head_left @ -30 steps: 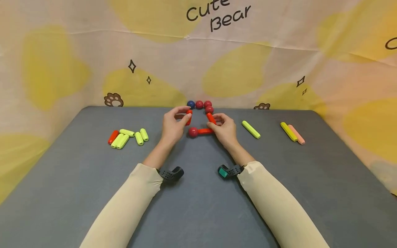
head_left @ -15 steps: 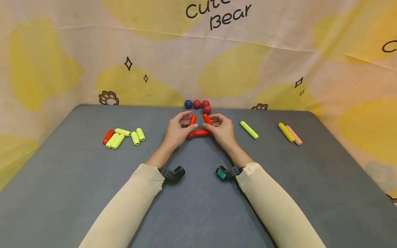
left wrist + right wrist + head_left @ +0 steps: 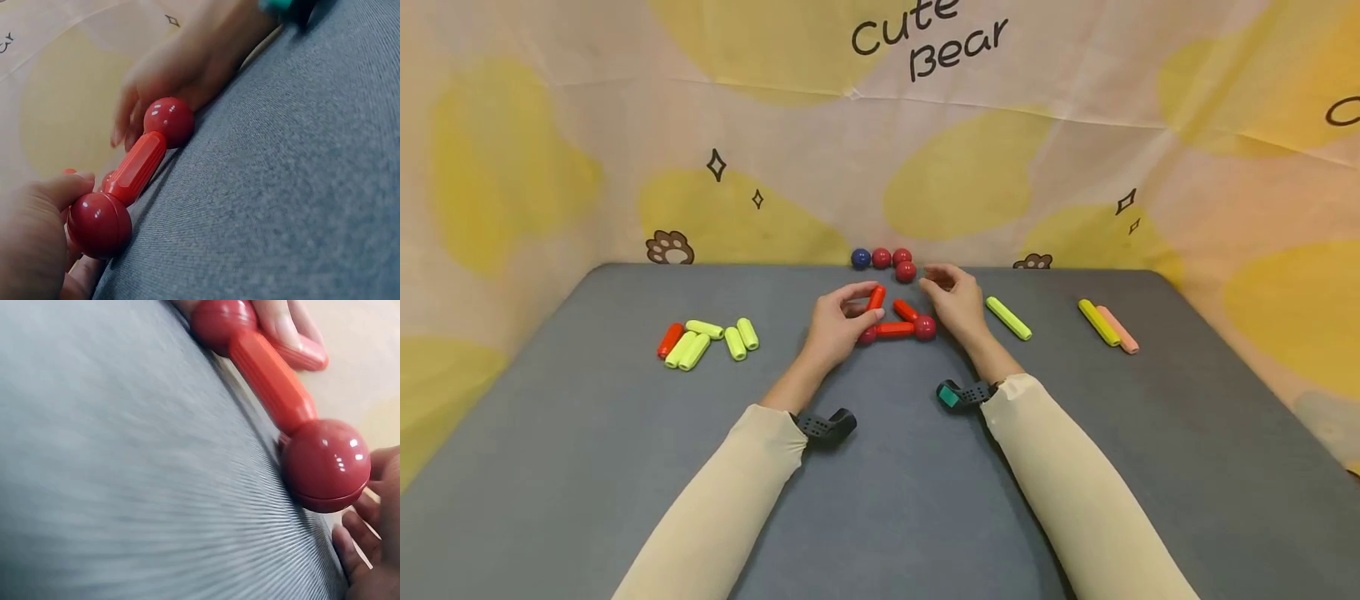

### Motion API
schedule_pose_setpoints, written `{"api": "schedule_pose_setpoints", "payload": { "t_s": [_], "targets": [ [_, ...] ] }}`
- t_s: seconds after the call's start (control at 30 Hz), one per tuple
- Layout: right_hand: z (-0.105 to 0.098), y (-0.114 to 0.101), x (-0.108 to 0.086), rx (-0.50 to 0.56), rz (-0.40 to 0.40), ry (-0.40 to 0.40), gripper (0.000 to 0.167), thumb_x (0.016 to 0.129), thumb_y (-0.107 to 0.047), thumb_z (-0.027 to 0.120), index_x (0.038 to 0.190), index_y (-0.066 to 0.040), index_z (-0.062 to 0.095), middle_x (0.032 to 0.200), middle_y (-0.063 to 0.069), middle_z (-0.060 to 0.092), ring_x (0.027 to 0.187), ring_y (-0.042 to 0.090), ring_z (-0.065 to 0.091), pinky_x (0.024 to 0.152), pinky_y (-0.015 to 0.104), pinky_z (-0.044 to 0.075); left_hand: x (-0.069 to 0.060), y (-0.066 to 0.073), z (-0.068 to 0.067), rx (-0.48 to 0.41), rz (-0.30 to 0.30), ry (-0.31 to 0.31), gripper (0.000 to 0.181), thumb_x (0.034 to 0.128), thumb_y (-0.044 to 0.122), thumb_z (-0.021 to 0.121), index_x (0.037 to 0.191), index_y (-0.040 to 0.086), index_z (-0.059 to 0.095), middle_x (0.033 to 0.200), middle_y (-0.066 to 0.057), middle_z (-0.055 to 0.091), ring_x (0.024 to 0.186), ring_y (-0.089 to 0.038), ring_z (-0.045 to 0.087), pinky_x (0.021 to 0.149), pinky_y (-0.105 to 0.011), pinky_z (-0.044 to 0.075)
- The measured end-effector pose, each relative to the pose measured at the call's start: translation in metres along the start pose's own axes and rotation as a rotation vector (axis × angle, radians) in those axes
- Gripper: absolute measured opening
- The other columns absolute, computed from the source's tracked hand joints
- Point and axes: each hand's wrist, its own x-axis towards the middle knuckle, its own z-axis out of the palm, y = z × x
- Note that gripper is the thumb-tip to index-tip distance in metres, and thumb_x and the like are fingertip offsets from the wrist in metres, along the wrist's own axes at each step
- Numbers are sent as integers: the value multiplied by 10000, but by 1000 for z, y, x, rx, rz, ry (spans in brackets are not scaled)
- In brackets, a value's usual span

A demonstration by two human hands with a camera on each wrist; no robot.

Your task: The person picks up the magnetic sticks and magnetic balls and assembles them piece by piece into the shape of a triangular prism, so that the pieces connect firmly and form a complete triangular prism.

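Observation:
My left hand (image 3: 837, 323) pinches a short red rod (image 3: 876, 297), which rises from beside the left red ball (image 3: 100, 225). From that ball a second red rod (image 3: 895, 330) runs across to the right red ball (image 3: 925, 327). A third red rod (image 3: 906, 310) slants away from the right ball and nobody holds it. My right hand (image 3: 957, 302) hovers just behind and right of that ball, fingers loosely bent around nothing. Near its fingertips lies a loose red ball (image 3: 906, 272); I see no contact.
Two more red balls (image 3: 882, 258) and a blue ball (image 3: 861, 258) line the table's back edge. Several short yellow-green rods (image 3: 694, 352) and a red rod (image 3: 671, 341) lie left. Longer yellow-green (image 3: 1009, 318), yellow (image 3: 1099, 322) and pink rods (image 3: 1117, 330) lie right.
My right hand has let go of the slanting red rod and moved right and away. My left hand has brought its red rod down and right to the left ball.

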Motion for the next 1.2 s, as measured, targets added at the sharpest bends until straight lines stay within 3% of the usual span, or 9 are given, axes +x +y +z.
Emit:
{"api": "schedule_pose_setpoints", "payload": {
  "t_s": [0.1,0.2,0.37,0.5,0.63,0.77,0.87,1.07,1.2],
  "targets": [
    [0,7,15,-158,-73,-72,416,927,-207,696,1322,-84,655,1275,146,685,1168,307,625,1041,445,498,0,0,2,-12,2,-6,443,887,109,772,1319,128,676,1296,-96,694,1037,-286,706,693,-170,536],
    [2,11,26,-232,-142,-153,475,924,-238,708,1372,-102,622,1347,142,642,1212,324,595,1069,470,473,2,0,2,5,-17,-10,435,893,117,769,1317,133,678,1294,-89,697,1050,-272,708,698,-165,533],
    [-1,9,27,-286,-150,-184,416,929,-280,732,1290,-93,645,1260,137,682,1144,307,631,1042,462,487,2,2,6,20,-41,-41,438,907,157,760,1334,130,668,1307,-84,695,1084,-257,706,739,-199,559],
    [0,6,22,-171,-133,-175,374,954,-311,706,1248,-84,659,1198,140,714,1092,282,660,1009,433,511,4,1,6,25,-27,-38,437,910,164,754,1336,120,665,1311,-94,696,1088,-266,706,810,-268,589],
    [7,4,20,-35,-140,-270,344,962,-333,692,1215,-101,704,1131,122,746,1038,224,684,965,354,522,4,-2,2,16,-36,-15,409,907,142,755,1308,107,680,1286,-98,709,1073,-266,710,823,-275,586],
    [9,2,18,-36,-143,-354,307,957,-325,695,1188,-126,734,1079,97,760,985,181,681,909,303,513,4,-2,0,-6,-32,-17,382,900,122,761,1274,87,692,1246,-112,725,1063,-268,717,814,-249,577],
    [8,0,16,-23,-132,-382,306,960,-303,692,1200,-118,737,1105,107,752,998,200,668,926,329,511,4,-2,0,-17,-29,-21,369,898,109,759,1260,78,693,1229,-120,729,1063,-265,720,801,-221,573],
    [8,0,17,23,-95,-396,331,1023,-302,593,1218,-73,732,1230,134,721,1158,240,634,1073,414,477,3,-1,0,-12,-24,-13,373,896,103,760,1260,63,687,1226,-131,727,1044,-276,724,741,-172,548],
    [7,1,18,22,-89,-401,318,1002,-280,630,1220,-72,732,1251,137,714,1163,258,638,1076,430,477,3,-2,1,-5,-20,-10,373,900,107,755,1262,55,683,1231,-132,723,1037,-278,723,722,-160,536]
  ]
}}
